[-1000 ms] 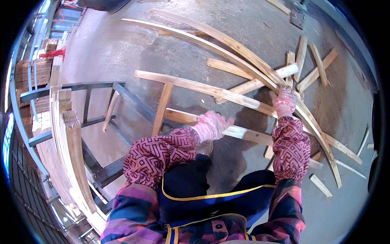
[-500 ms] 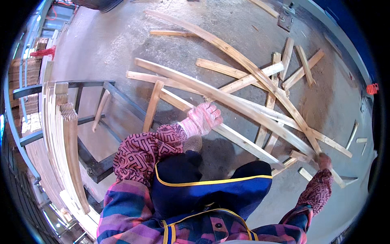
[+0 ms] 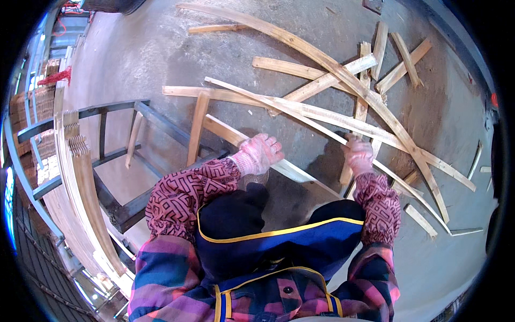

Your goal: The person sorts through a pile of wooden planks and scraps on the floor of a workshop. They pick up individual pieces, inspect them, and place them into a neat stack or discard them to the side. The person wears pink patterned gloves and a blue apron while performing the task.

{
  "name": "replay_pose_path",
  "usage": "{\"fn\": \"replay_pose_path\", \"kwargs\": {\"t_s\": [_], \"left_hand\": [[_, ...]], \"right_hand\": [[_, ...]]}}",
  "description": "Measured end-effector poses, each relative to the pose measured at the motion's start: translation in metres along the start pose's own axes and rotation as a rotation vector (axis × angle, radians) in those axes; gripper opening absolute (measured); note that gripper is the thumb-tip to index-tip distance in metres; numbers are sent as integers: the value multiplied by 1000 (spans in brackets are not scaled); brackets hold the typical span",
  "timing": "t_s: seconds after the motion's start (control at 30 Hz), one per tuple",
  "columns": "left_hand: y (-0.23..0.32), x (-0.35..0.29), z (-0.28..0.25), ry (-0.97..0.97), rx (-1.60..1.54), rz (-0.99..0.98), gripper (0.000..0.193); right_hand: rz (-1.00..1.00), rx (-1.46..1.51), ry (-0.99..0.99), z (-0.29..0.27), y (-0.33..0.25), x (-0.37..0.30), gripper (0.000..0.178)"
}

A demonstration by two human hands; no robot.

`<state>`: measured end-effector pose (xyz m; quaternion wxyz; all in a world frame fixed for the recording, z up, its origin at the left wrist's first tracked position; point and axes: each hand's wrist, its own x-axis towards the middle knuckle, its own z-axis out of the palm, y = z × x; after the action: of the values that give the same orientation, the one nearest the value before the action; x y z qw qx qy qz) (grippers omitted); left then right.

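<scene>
My left hand (image 3: 260,154), in a pale pinkish glove, is closed over a wooden strip (image 3: 298,172) that slants in front of my knees. Its fingers are curled over the upper edge. To the right, my gloved right hand (image 3: 358,154) is closed round a long thin wooden strip (image 3: 300,119), which shows its narrow edge. That strip runs from the upper middle down to the lower right and passes over other strips. A short upright-looking wooden piece (image 3: 198,129) stands left of my left hand, touching a long strip (image 3: 230,95).
Several loose wooden strips lie crossed on the concrete floor, among them a long curved-looking one (image 3: 316,59). At left, a dark metal frame (image 3: 115,158) stands beside stacked strips (image 3: 86,177). A short offcut (image 3: 420,220) lies at lower right.
My right hand has moved from the long strip's far right end inward, near my left hand. The strip has turned from its broad face onto its narrow edge. My left hand has barely moved.
</scene>
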<state>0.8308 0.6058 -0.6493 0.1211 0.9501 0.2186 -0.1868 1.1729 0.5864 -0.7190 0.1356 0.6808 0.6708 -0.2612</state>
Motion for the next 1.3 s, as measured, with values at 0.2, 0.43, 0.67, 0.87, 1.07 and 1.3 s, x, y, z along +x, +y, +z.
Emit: {"fn": "replay_pose_path", "kwargs": {"t_s": [0.2,0.43,0.67,0.87,1.07,1.3], "left_hand": [[-27,-22,34,387,65,-64,23],[-65,-10,-41,577,-20,-100,34],[-86,9,-62,449,-147,-67,52],[-87,64,-93,-476,-394,-502,80],[-84,44,-61,-487,-251,-315,76],[-68,-3,-50,-487,-502,-244,67]], "right_hand": [[-73,126,-273,-38,34,12,52],[41,50,66,-58,63,-44,28],[95,-39,7,-53,60,-56,25],[-13,110,599,13,56,-79,10],[254,398,824,73,49,-111,18],[1066,2296,1379,84,159,-194,28]]}}
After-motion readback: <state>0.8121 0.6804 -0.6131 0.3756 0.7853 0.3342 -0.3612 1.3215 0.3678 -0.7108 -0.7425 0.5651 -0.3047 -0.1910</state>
